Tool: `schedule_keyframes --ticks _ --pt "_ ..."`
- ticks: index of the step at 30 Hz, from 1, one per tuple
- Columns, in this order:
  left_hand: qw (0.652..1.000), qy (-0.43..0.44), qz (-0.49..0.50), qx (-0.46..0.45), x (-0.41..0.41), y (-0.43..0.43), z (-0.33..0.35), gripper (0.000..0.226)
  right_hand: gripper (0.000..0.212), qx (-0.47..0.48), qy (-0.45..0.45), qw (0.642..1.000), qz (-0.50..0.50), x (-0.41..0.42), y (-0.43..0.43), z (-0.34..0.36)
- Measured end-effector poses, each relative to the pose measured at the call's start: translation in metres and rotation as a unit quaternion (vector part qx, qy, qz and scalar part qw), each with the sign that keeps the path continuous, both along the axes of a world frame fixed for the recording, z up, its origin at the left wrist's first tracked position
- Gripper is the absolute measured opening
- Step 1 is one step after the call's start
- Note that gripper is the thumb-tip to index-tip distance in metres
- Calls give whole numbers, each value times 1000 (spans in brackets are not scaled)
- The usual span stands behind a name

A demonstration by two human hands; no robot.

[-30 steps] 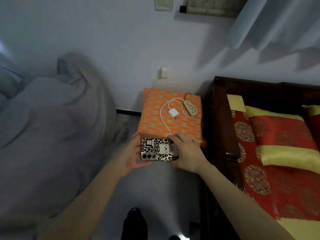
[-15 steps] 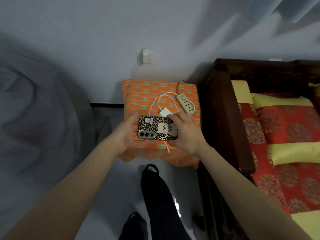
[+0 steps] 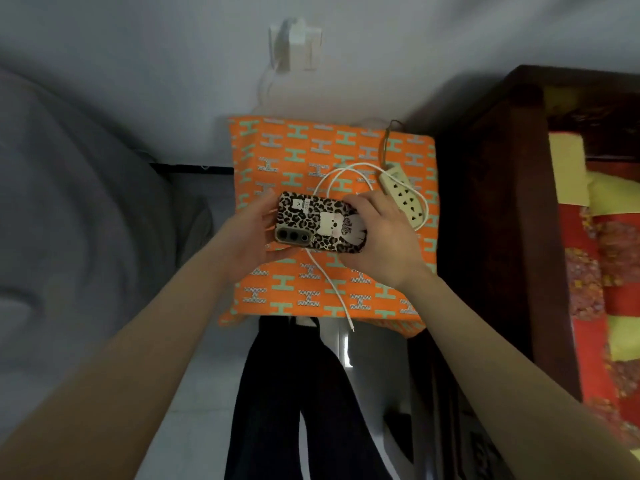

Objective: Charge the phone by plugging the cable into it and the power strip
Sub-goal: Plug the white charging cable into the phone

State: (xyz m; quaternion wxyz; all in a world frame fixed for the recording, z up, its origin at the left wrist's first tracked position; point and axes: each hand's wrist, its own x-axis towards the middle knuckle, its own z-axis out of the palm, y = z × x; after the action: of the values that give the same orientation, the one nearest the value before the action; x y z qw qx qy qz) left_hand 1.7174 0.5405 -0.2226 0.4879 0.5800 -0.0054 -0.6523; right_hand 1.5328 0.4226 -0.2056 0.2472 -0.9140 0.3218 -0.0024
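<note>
A phone [image 3: 318, 223] in a leopard-print case is held face down, sideways, over the orange patterned table [image 3: 294, 147]. My left hand [image 3: 254, 233] grips its camera end and my right hand [image 3: 384, 237] grips the other end. A white charging cable [image 3: 325, 278] lies looped on the table; its free plug end hangs past the front edge. The cable's charger block is hidden under the phone and my hands. A cream power strip [image 3: 403, 195] lies at the table's right side, all sockets bare.
A dark wooden bed frame [image 3: 498, 202] with red and yellow bedding stands right of the table. A grey covered shape [image 3: 76, 220] fills the left. A wall socket [image 3: 298, 45] with a plug sits above the table. My dark-trousered legs [image 3: 304, 393] are below.
I have stepped closer to the table; the phone, held in both hands, has moved from in front of the table to above its middle. The cable and power strip have not moved.
</note>
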Motion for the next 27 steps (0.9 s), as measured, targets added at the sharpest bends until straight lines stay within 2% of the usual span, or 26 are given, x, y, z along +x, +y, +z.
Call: schedule_keyframes --ticks 4,5,7,8,9,10,13,14,16,18,20,21,24,27 --pt "995 55 53 -65 2 5 -30 46 80 61 -59 995 -48 13 1 -25" --pt "991 71 75 -87 -2 6 -38 56 81 77 -75 992 -66 17 3 -32" --pt "981 101 103 -128 -11 7 -55 92 80 96 -100 986 -92 23 10 -46" --pt "977 113 104 -145 -15 5 -62 102 81 103 -102 984 -99 26 13 -53" --pt "974 125 111 -156 -19 2 -67 103 81 108 -100 984 -104 28 17 -59" --pt "968 141 129 -161 -22 -2 -72 95 81 114 -97 983 -105 30 20 -65" --pt "947 186 196 -175 -21 -14 -87 46 78 150 -83 981 -89 30 22 -78" --pt "944 187 204 -180 -18 -17 -92 36 75 163 -78 980 -78 27 19 -81" --pt "945 182 204 -180 -10 -22 -97 31 63 156 -88 982 -62 16 14 -83" --pt "946 180 210 -169 0 -25 -99 30 40 106 -126 986 -41 -2 11 -84" --pt "943 182 227 -162 10 -28 -100 30 22 70 -106 991 32 -25 13 -87" --pt "940 182 240 -162 15 -29 -99 30 22 62 -65 991 94 -37 16 -90" --pt "926 189 293 -142 28 -33 -100 37 46 22 75 951 299 -66 33 -103" --pt "917 190 325 -135 35 -33 -102 51 57 18 124 921 370 -72 42 -114"
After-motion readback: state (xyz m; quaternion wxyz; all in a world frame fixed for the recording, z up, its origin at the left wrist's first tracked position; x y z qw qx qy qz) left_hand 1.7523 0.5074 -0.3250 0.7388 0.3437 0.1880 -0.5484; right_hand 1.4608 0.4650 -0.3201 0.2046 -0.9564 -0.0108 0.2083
